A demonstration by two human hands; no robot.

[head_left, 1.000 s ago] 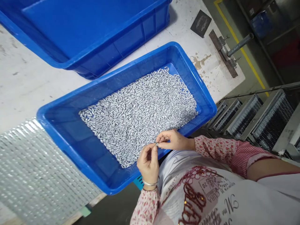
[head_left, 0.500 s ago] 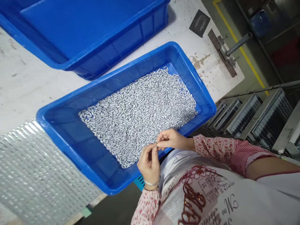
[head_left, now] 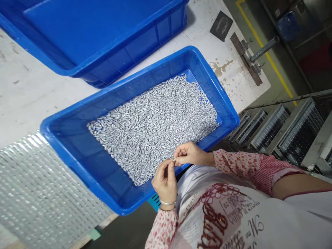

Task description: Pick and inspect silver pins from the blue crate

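Note:
My left hand point(head_left: 165, 180), with a silver bangle at the wrist, is closed in a pinch over the near edge of a blue plastic bin point(head_left: 103, 186). Its thumb and forefinger meet the fingertips of my right hand point(head_left: 190, 154), which is pinched too. Between the fingertips shows a tiny piece point(head_left: 173, 160), mostly covered by the fingers; its kind cannot be made out. Below and beyond both hands, a layer of small silvery spindle-shaped pieces point(head_left: 155, 121) covers much of the bin's floor.
A larger blue bin point(head_left: 145, 45) stands behind on the worn white table point(head_left: 31, 93). Rows of shiny strips point(head_left: 52, 193) lie at left. A dark square plate point(head_left: 221, 26) and a metal fixture with a bar point(head_left: 249, 57) sit far right. Metal racks point(head_left: 295, 131) stand beyond the table.
The fingers of my right hand have shifted very slightly, and a pale bit shows more at the fingertips. Both hands otherwise stay in the same place.

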